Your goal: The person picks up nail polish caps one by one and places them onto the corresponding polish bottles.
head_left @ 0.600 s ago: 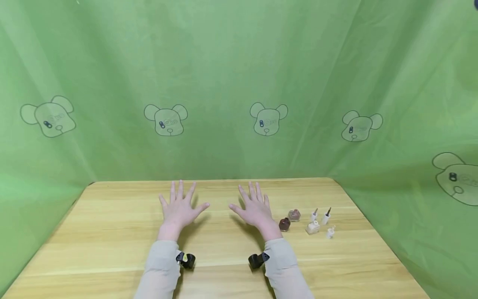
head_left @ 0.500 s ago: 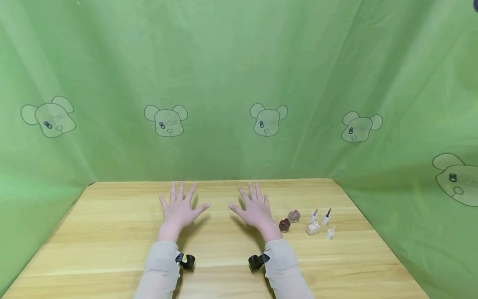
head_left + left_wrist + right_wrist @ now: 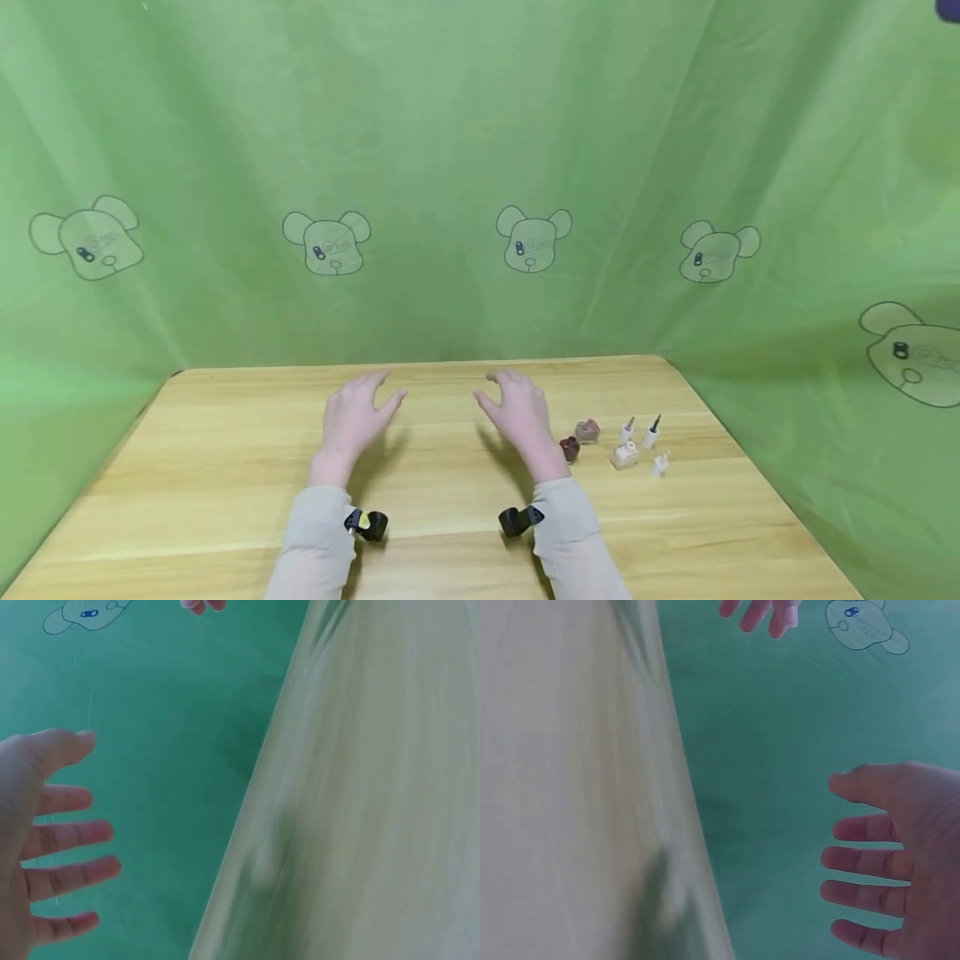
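One dark red bottle (image 3: 569, 451) stands neck-up, axis vertical; left grip (image 3: 352, 417), right grip (image 3: 522, 414) loosely spread.

Wooden table (image 3: 442, 492) with bottles (image 3: 624, 457), caps (image 3: 650, 437)

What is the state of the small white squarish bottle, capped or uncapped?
Uncapped: the bottle shows its bare neck, and a white cylindrical cap stands apart, to its right.

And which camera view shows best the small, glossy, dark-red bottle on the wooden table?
The head view: there the small, dark-red bottle appears nearly whole, near the bare right hand. The left wrist and right wrist views show none of it; they take in the pale wooden table and printed green cloth.
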`<state>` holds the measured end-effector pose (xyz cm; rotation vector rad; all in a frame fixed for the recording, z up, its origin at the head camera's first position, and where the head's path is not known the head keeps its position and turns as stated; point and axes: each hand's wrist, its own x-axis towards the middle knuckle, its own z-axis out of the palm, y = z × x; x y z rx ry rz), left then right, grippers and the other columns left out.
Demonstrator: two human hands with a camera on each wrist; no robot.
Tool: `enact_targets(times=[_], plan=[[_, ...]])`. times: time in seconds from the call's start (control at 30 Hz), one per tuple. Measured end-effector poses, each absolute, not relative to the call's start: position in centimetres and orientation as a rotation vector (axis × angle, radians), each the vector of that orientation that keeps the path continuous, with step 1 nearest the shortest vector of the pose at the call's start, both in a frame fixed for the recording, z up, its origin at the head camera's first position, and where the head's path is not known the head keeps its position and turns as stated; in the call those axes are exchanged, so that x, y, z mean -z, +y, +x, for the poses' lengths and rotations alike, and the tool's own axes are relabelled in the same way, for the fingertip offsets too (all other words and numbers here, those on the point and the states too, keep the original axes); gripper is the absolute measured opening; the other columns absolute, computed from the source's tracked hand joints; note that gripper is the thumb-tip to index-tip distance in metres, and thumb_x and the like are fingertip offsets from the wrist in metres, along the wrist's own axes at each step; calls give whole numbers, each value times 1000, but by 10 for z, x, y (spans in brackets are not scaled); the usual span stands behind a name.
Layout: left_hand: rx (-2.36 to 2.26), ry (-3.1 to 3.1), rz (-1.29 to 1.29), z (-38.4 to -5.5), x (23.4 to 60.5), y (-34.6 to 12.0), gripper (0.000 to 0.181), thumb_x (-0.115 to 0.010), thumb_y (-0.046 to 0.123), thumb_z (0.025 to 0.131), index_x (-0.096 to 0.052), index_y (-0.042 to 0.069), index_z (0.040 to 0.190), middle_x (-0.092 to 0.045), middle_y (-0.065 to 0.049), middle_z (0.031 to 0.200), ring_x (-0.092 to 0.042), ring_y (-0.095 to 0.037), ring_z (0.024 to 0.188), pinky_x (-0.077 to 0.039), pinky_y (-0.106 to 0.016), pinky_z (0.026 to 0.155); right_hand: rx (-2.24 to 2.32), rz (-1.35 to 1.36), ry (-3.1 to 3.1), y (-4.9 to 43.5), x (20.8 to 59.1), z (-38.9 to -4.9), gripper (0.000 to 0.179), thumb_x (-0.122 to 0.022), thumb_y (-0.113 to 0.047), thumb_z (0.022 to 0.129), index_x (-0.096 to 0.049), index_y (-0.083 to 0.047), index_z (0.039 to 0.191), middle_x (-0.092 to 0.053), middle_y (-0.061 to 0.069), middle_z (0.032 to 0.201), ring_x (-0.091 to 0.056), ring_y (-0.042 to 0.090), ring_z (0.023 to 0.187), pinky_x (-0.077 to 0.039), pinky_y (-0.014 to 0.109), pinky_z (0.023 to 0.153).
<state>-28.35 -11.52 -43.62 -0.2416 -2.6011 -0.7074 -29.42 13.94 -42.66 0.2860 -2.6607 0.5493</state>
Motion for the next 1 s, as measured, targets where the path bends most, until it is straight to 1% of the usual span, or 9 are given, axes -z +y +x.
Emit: enact_targets(times=[0.1,0.17,0.23,0.5,0.73,0.9,1.0], plan=[[729,-2488,-274,-282,433,-114,40,-64,40,92,-67,13,122,-73,-8,110,-69,-28,98,-55,-46,85,-564,316,-2621,140,421,-292,40,-67,-37,90,-66,-10,119,-69,11,120,-64,31,110,-52,49,95],[743,-2439,-290,-281,430,-112,35,-66,36,91,-69,13,117,-75,-6,103,-71,-26,90,-56,-44,79,-562,332,-2598,140,417,-289,39,-67,-36,90,-65,-11,120,-69,10,120,-64,30,110,-52,48,96],[755,-2415,-301,-279,426,-111,31,-65,34,91,-70,14,115,-75,-5,99,-71,-24,85,-56,-42,76,-553,353,-2564,141,413,-285,38,-68,-34,90,-66,-11,120,-70,10,119,-64,30,110,-52,49,96],[765,-2350,-392,-271,412,-98,26,-67,28,91,-72,12,110,-76,-3,92,-70,-21,79,-56,-35,69,-496,510,-2367,156,404,-264,34,-73,-25,86,-67,-9,115,-72,9,110,-66,29,103,-53,47,93],[702,-2239,-512,-263,405,-79,22,-70,26,88,-73,9,102,-75,-3,84,-69,-19,71,-55,-33,66,-469,614,-2229,181,406,-247,35,-77,-22,82,-68,-6,111,-72,11,107,-67,29,100,-54,46,92],[660,-2197,-599,-256,403,-61,21,-71,25,87,-73,10,100,-75,-1,83,-68,-16,68,-55,-30,64,-463,665,-2182,204,409,-234,36,-79,-19,78,-68,-4,109,-71,13,104,-66,31,97,-54,49,90],[646,-2180,-645,-251,402,-51,20,-71,26,86,-74,11,100,-75,0,83,-68,-15,68,-55,-31,65,-458,685,-2179,217,411,-225,38,-79,-18,76,-68,-2,109,-71,14,104,-66,32,97,-54,49,89]])
